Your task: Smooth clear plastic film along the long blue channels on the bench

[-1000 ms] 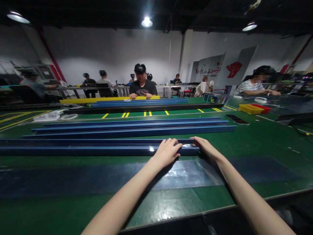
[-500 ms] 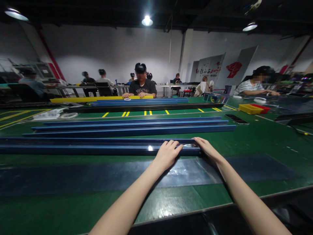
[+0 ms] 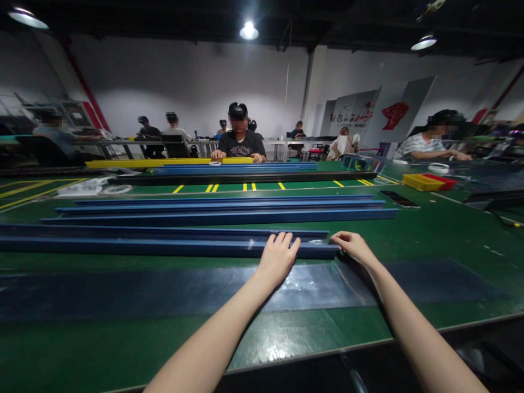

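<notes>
A long dark blue channel rail lies across the green table in front of me. My left hand rests on the rail near its right end, fingers together and hooked over its near wall. My right hand is at the rail's right end, fingers curled with the tips on the end corner. Under both forearms lies a glossy dark sheet.
More blue rails lie parallel just beyond. A person sits opposite with hands on yellow and blue rails. At right are a black phone, yellow and red bins and another seated person. The table's front edge runs below my arms.
My right hand has slid a little to the right, from on top of the rail's end to its corner. My left hand stays on the rail, shifted slightly.
</notes>
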### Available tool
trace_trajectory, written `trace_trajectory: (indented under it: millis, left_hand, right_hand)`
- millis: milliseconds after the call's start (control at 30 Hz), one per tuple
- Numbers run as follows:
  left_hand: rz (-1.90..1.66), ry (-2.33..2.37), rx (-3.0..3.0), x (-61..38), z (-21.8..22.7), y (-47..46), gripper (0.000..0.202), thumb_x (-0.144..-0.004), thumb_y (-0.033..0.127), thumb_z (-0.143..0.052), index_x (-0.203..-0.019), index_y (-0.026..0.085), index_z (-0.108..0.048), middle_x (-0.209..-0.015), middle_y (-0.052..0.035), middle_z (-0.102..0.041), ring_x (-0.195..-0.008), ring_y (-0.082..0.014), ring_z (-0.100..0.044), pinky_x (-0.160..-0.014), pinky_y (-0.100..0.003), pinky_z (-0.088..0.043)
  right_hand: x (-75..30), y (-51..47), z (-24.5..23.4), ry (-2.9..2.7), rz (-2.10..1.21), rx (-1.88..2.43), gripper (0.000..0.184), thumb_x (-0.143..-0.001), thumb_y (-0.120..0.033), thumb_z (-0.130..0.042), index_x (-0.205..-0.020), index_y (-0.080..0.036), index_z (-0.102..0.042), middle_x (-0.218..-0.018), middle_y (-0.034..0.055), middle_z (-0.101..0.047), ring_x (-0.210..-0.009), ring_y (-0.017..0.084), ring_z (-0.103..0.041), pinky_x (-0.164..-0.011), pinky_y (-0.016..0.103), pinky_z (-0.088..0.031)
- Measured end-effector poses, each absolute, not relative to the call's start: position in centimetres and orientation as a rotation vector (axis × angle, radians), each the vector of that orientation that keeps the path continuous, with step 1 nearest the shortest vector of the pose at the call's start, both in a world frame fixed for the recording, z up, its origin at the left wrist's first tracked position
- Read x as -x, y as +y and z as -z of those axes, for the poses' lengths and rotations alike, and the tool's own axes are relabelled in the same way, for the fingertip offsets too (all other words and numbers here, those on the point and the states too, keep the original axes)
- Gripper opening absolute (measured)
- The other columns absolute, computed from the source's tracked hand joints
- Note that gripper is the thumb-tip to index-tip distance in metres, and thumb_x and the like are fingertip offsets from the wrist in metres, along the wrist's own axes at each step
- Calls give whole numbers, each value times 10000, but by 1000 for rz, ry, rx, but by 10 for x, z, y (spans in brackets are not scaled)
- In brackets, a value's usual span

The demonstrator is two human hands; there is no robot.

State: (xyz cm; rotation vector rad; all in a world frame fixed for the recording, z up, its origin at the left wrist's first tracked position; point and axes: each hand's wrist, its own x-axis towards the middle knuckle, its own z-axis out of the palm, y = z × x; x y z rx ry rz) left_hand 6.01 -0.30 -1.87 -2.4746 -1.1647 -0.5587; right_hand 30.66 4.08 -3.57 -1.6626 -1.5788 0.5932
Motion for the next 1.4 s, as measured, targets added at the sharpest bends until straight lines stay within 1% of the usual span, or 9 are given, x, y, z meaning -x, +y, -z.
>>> trace_trajectory:
  millis: [167, 367, 500, 633, 767, 833, 1067, 1233, 1400]
  left_hand:
    - [561, -1163, 2465, -60, 19, -4, 297, -822, 171, -429, -1117, 174, -458, -1074, -104, -521, -998, -222, -455, -783, -356, -372]
    - [555, -1151, 2445, -60, 20, -3, 297, -825, 160, -411, -1117, 171, -458, -1058, -93, -526, -986, -222, -458, -783, -353, -369]
    - [553, -1152, 2447, -61, 20, -3, 298, -823, 160, -410, -1116, 171, -462, -1053, -91, -531, -979, -224, -460, -779, -354, -370]
    - [563, -1163, 2466, -60, 20, -3, 302, -824, 173, -419, -1123, 175, -463, -1095, -98, -521, -996, -224, -457, -792, -358, -368]
    - [571, -1177, 2480, -60, 18, -3, 318, -810, 193, -459, -1128, 178, -461, -1126, -109, -506, -1033, -227, -443, -797, -355, -369]
    - [573, -1197, 2474, -60, 17, -3, 318, -799, 205, -484, -1116, 190, -470, -1121, -107, -508, -1036, -227, -441, -789, -349, -372]
    - [551, -1221, 2447, -61, 16, -5, 305, -789, 233, -508, -1092, 213, -478, -1058, -74, -538, -978, -219, -469, -768, -340, -376]
    - [548, -1212, 2447, -60, 16, -5, 284, -802, 235, -492, -1083, 202, -468, -1023, -61, -553, -948, -209, -478, -744, -332, -371]
    - [540, -1202, 2471, -59, 17, -3, 313, -792, 268, -519, -1085, 178, -454, -1000, -57, -562, -926, -207, -484, -723, -325, -362]
  right_hand:
    - [-301, 37, 31, -1612, -573, 1704, 222, -590, -389, -562, -623, -193, -659, -605, 20, -651, -547, 145, -567, -541, 244, -408]
    - [-296, 35, 29, -1581, -515, 1705, 159, -567, -339, -592, -599, -202, -665, -668, 36, -677, -684, 188, -613, -623, 256, -431]
    - [-298, 36, 31, -1544, -550, 1722, 180, -565, -346, -581, -611, -191, -661, -641, 34, -662, -606, 164, -588, -548, 247, -419]
    - [-300, 38, 33, -1481, -613, 1672, 221, -596, -368, -559, -662, -172, -636, -616, 28, -625, -499, 113, -517, -461, 228, -388]
    - [-297, 40, 33, -1305, -724, 1568, 289, -668, -451, -506, -683, -169, -568, -594, 7, -566, -466, 84, -477, -394, 199, -360]
    - [-295, 40, 32, -1298, -777, 1520, 330, -669, -495, -513, -665, -167, -550, -580, -1, -541, -465, 77, -466, -375, 185, -345]
    - [-292, 40, 29, -1409, -786, 1467, 394, -546, -542, -620, -606, -161, -539, -496, -29, -493, -430, 63, -413, -366, 183, -322]
    - [-292, 39, 28, -1431, -794, 1455, 394, -548, -540, -614, -611, -159, -531, -504, -28, -503, -419, 55, -392, -373, 190, -314]
    - [-291, 37, 25, -1458, -799, 1471, 376, -562, -520, -611, -611, -156, -530, -531, -23, -511, -411, 45, -373, -382, 194, -318]
